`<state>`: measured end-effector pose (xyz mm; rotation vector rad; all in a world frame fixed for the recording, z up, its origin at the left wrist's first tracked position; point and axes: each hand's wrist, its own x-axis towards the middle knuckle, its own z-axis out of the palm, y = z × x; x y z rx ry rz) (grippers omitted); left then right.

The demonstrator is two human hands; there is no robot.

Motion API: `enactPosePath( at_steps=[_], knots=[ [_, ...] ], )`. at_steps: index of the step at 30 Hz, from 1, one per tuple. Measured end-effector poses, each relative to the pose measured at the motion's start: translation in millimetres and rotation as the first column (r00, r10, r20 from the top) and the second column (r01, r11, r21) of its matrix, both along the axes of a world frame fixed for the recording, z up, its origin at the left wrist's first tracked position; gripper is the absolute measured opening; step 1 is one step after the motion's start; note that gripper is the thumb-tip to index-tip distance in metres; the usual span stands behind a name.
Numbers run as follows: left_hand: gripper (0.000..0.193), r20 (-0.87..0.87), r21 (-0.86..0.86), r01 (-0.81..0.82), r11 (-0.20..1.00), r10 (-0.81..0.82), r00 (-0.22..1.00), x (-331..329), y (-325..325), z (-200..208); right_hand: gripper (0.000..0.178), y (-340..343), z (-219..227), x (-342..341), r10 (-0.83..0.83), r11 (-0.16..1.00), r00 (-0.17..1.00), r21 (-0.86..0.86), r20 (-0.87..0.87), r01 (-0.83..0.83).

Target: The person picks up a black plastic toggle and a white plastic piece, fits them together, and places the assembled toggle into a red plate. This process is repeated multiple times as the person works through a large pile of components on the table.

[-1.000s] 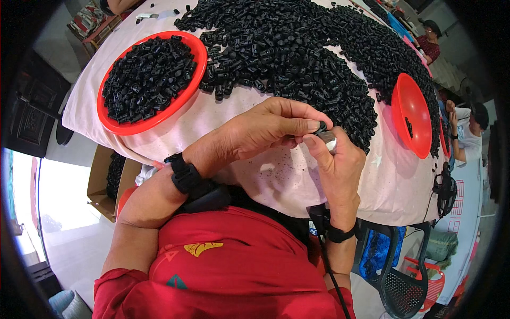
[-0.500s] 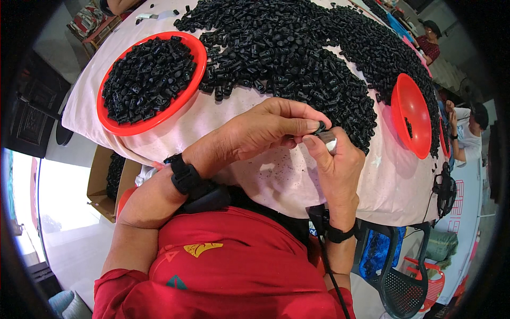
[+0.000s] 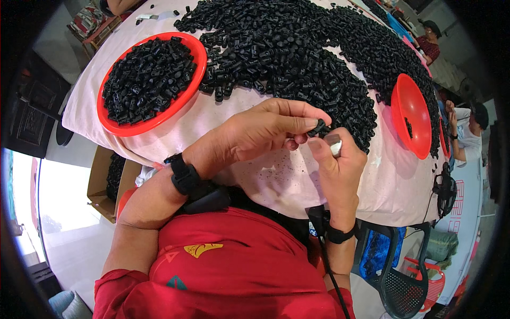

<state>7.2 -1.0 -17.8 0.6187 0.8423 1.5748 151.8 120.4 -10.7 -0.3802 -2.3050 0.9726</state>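
My left hand (image 3: 265,127) pinches a small black plastic piece (image 3: 319,128) between thumb and fingertips, above the pale cloth. Close beside it, my right hand (image 3: 340,167) is closed around a short flat metal blade (image 3: 334,143), its shiny side showing past the thumb. Whether the blade touches the piece, I cannot tell. A large heap of similar black pieces (image 3: 287,58) spreads just beyond my hands. To the left, a red basin (image 3: 199,61) is filled with more of them.
A second red basin (image 3: 417,114), tilted, holds a few pieces at the right. The pink-white cloth (image 3: 276,178) carries small black specks. A cardboard box (image 3: 98,181) stands below left, a dark chair (image 3: 401,290) at lower right. Other people (image 3: 467,133) sit along the far right.
My right hand has turned slightly, and the blade has shifted a little down and away from the black piece. More of the piece shows in my left hand.
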Motion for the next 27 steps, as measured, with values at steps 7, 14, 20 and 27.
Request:
enactPosePath(
  at_steps=[7,14,20,27],
  knots=[
    [0.032,0.039,0.030,0.030,0.999,-0.031,0.999,0.6,1.7,-4.2,0.016,-4.6,1.0,-4.6,0.020,0.978,0.982,-0.200,-0.189,-0.059],
    [0.031,0.038,-0.001,0.031,1.000,-0.031,0.999,2.2,1.4,-3.0,0.014,2.2,-5.6,-3.3,0.067,0.925,0.977,-0.355,-0.204,-0.138],
    [0.026,0.098,0.001,0.042,0.999,-0.042,0.994,-2.2,-0.5,-1.8,0.015,0.7,-3.9,-5.4,0.136,0.906,0.954,-0.357,-0.268,-0.229],
    [0.026,0.078,0.003,-0.028,1.000,0.028,0.997,0.9,-1.8,7.9,0.013,1.4,-6.4,-5.3,0.004,0.921,0.973,-0.379,-0.231,-0.094]
  ],
)
